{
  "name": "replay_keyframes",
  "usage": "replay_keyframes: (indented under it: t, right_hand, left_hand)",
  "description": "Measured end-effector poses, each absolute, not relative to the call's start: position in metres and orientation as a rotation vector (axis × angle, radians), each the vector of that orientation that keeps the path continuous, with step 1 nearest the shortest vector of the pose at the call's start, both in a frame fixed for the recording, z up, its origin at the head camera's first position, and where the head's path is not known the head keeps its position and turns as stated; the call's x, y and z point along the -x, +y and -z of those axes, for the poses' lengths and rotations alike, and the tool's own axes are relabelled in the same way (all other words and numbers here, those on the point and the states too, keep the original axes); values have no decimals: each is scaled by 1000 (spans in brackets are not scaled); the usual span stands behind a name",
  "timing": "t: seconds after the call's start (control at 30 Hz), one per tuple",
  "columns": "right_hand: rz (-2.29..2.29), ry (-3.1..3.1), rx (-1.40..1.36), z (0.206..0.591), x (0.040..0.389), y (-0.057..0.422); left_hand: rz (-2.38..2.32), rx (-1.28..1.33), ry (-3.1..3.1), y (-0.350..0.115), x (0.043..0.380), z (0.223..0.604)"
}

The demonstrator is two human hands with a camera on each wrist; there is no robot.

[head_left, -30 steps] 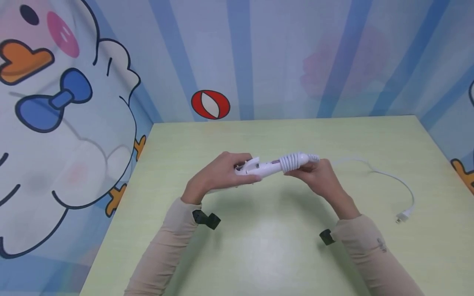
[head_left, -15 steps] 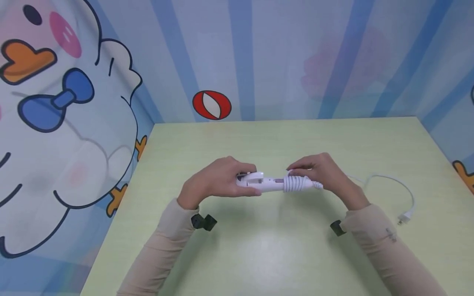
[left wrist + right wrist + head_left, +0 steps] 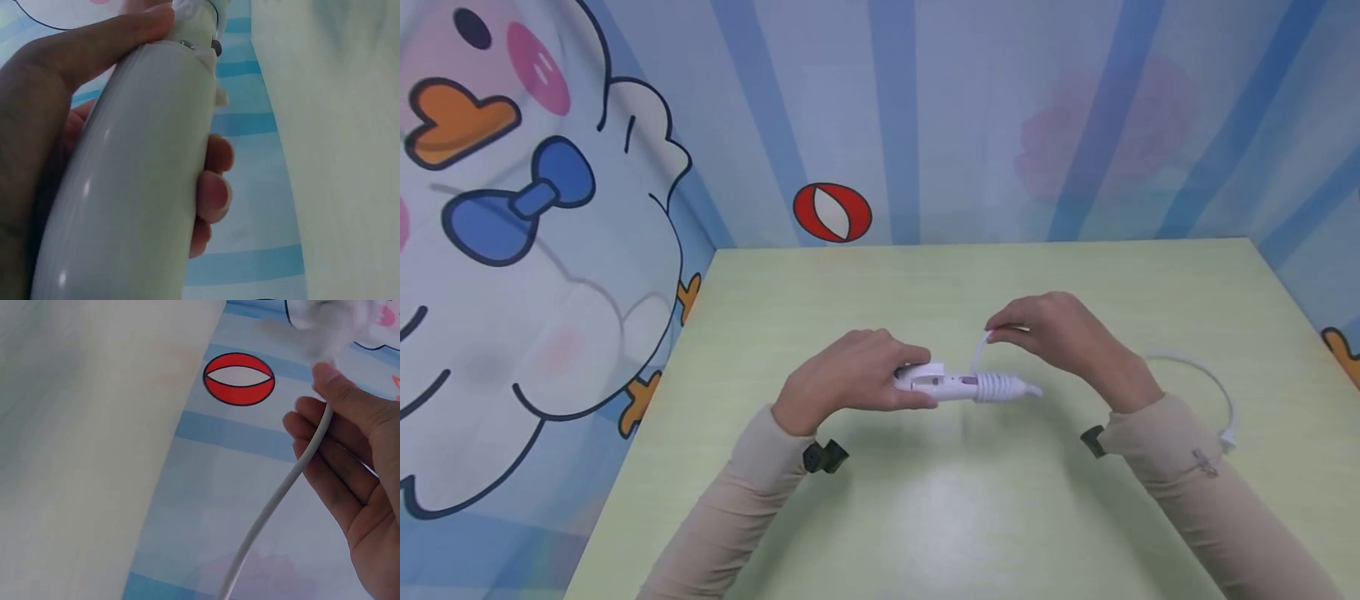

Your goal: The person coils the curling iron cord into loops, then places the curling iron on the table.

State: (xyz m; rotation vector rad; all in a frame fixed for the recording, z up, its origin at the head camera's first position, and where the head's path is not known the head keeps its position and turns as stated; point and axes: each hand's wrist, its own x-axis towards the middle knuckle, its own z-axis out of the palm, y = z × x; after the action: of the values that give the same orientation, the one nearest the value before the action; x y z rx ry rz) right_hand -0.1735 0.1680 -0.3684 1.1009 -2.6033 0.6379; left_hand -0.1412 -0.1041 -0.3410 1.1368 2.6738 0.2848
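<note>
My left hand (image 3: pixel 853 371) grips a white curling iron (image 3: pixel 955 387) held level over the table. In the left wrist view its thick smooth white body (image 3: pixel 131 150) lies in the palm, with the fingers wrapped round behind. Several turns of its white power cord (image 3: pixel 997 387) are coiled round the narrow handle end, which points right. Above and to the right of the coil, my right hand (image 3: pixel 1067 333) pinches the cord between thumb and fingers, and a short stretch rises from the coil to the fingertips. The right wrist view shows the loose cord (image 3: pixel 275 500) trailing down past the palm.
On the right of the pale green table (image 3: pixel 925 517), the cord's loose end curves to its plug (image 3: pixel 1227 437), partly behind the right sleeve. A wall with blue stripes and cartoon prints (image 3: pixel 832 212) stands along the table's far edge.
The curling iron has come nearer and turned level. My right hand has left the handle's end, moved up and back, and lifts a stretch of cord off the coil. The plug end has shifted slightly.
</note>
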Motion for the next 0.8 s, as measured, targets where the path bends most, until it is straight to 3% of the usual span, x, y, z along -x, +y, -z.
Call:
replay_keyframes:
  t: [0.37,0.8]
  right_hand:
    - [-402,-2540,-1023,354,152,152]
    - [-542,-2577,-836,365,135,126]
  left_hand:
    - [-192,-1006,2767,-100,149,353]
    - [-285,-870,2883,-109,164,366]
